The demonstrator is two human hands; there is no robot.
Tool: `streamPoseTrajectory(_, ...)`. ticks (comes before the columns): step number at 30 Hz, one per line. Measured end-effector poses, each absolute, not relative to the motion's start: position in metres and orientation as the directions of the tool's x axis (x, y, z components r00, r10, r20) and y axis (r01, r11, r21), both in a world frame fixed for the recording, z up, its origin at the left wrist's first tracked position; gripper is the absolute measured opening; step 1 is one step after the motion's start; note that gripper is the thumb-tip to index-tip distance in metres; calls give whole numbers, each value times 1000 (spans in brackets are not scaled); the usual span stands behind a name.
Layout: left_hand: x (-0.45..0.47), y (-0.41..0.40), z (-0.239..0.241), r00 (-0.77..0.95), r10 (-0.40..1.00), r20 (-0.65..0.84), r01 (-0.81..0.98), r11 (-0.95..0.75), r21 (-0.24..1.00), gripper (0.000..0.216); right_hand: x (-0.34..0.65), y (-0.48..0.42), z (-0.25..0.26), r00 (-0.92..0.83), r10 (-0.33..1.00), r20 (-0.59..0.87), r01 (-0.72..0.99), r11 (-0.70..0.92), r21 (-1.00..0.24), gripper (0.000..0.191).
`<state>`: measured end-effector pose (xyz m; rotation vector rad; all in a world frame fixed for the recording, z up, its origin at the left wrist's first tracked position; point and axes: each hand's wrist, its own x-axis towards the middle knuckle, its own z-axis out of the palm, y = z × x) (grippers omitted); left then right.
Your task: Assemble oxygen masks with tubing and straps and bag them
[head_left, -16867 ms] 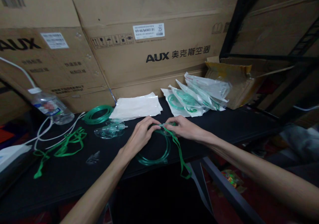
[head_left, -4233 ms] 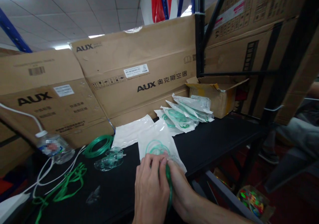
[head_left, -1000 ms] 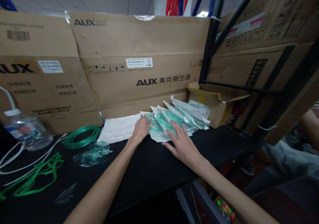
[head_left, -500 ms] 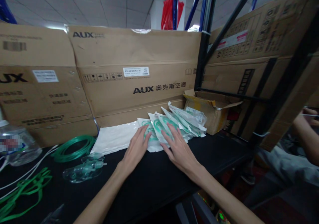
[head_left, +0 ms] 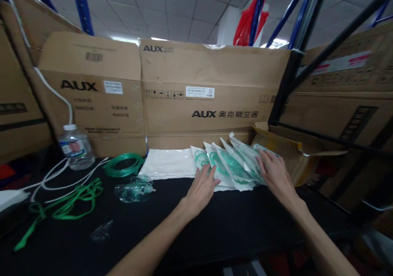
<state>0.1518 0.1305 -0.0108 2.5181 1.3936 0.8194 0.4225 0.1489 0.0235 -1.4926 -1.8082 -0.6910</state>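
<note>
Several clear-and-white pouches with coiled green tubing inside lie fanned out and overlapping on the black table. My left hand rests on the leftmost of them, its fingers stretched out and apart. At the right end of the row, my right hand lies over the last pouches, fingers extended; its fingertips touch the plastic and partly cover it. A stack of flat white packets sits left of the pouches. Further left are a clear oxygen mask and a coil of green tubing.
An open cardboard carton stands behind my right hand, beside a black rack post. Large AUX cardboard boxes wall off the back. On the left are a water bottle, white cables and a green strap.
The view has swung left. My right hand has moved from the middle of the pouches to their right end, while my left hand stays at their left end.
</note>
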Motion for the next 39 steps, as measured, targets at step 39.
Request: streamPoseTrajectory(39,-131,59,0,99,946,308,909,-212,360,40,116,106,-14,-536,721,438,134,585,-800,25)
